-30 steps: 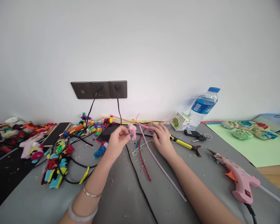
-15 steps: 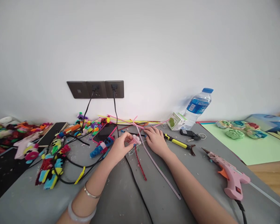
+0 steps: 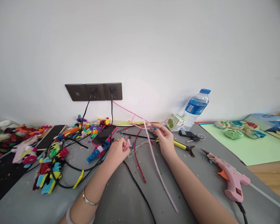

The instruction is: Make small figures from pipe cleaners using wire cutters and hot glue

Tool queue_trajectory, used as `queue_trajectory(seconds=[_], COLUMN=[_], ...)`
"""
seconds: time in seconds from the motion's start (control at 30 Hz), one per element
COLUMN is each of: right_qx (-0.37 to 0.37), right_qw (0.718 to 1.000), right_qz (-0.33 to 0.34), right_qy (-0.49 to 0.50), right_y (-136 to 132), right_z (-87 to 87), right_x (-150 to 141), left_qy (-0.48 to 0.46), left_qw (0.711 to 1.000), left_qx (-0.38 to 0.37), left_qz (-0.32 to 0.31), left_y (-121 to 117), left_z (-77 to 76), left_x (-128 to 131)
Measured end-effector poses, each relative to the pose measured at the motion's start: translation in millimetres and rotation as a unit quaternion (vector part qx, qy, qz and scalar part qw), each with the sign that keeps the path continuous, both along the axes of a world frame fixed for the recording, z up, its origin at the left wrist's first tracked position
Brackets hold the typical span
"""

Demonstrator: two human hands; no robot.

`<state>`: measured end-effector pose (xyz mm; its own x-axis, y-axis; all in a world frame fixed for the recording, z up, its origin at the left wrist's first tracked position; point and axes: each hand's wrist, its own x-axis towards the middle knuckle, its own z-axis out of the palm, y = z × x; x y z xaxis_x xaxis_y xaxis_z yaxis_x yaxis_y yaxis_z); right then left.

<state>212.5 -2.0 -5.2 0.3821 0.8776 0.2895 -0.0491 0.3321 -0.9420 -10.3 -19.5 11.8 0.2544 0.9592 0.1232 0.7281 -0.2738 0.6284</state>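
My left hand (image 3: 118,155) is closed around a small pink pipe-cleaner piece (image 3: 128,144), whose curled end pokes out past the fingers. My right hand (image 3: 165,140) pinches a long pink pipe cleaner (image 3: 126,109) between thumb and fingertips, and the stem rises off the table toward the wall. A paler pink pipe cleaner (image 3: 159,172) hangs across between the hands, running toward the front. Under it a red glittery stem (image 3: 138,160) lies on the table. Yellow-and-black pliers (image 3: 181,145) rest beside my right hand, partly covered by it.
Colourful pipe-cleaner figures (image 3: 49,171) and black cables (image 3: 67,165) crowd the left, near two phones (image 3: 105,135). At right are a pink glue gun (image 3: 228,174), keys (image 3: 189,134), a small box (image 3: 175,122), a water bottle (image 3: 196,107) and green paper (image 3: 242,152).
My right hand has gone from lying flat on the stems to pinching and lifting a pink pipe cleaner. My left hand has drawn left and lower with the pink piece.
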Motion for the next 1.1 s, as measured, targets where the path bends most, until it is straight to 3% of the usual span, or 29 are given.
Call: queue_trajectory(seconds=[0.13, 0.27, 0.33, 0.47, 0.57, 0.67, 0.77, 0.9, 1.0, 1.1], right_qx=[0.012, 0.016, 0.008, 0.012, 0.023, 0.018, -0.008, -0.041, -0.034, -0.02], right_qw=[0.995, 0.982, 0.971, 0.948, 0.942, 0.948, 0.948, 0.936, 0.932, 0.929], right_qz=[0.028, 0.056, 0.079, 0.105, 0.125, 0.105, 0.073, 0.065, 0.078, 0.089], right_qy=[0.09, 0.177, 0.226, 0.3, 0.312, 0.299, 0.309, 0.344, 0.351, 0.358], right_y=[-0.6, -1.8, -2.3, -3.3, -4.1, -4.0, -2.0, 2.3, 5.3, 6.8], right_z=[0.2, 1.5, 3.3, 8.9, 11.5, 10.5, 8.0, 5.3, 2.3, 0.4], right_x=[-1.7, -6.1, -6.2, -0.7, 2.3, 1.0, -0.7, 2.4, 7.6, 12.4], left_qy=[-0.024, -0.184, -0.313, -0.511, -0.586, -0.617, -0.644, -0.632, -0.613, -0.621], left_qw=[1.0, 0.983, 0.945, 0.826, 0.755, 0.717, 0.711, 0.748, 0.765, 0.76], left_qx=[0.01, -0.021, -0.094, -0.236, -0.293, -0.325, -0.282, -0.204, -0.194, -0.189], left_qz=[-0.008, 0.002, 0.004, 0.018, 0.02, 0.015, 0.011, -0.008, -0.033, -0.027], left_y=[1.0, 3.3, 3.6, 1.8, 1.2, 2.7, 4.4, 2.7, -0.1, 0.4], left_z=[-0.4, 8.8, 15.3, 23.8, 22.3, 17.0, 13.7, 14.4, 14.9, 12.8], left_x=[-1.2, 0.8, 2.5, 5.0, 6.4, 7.8, 8.4, 8.8, 10.3, 11.7])
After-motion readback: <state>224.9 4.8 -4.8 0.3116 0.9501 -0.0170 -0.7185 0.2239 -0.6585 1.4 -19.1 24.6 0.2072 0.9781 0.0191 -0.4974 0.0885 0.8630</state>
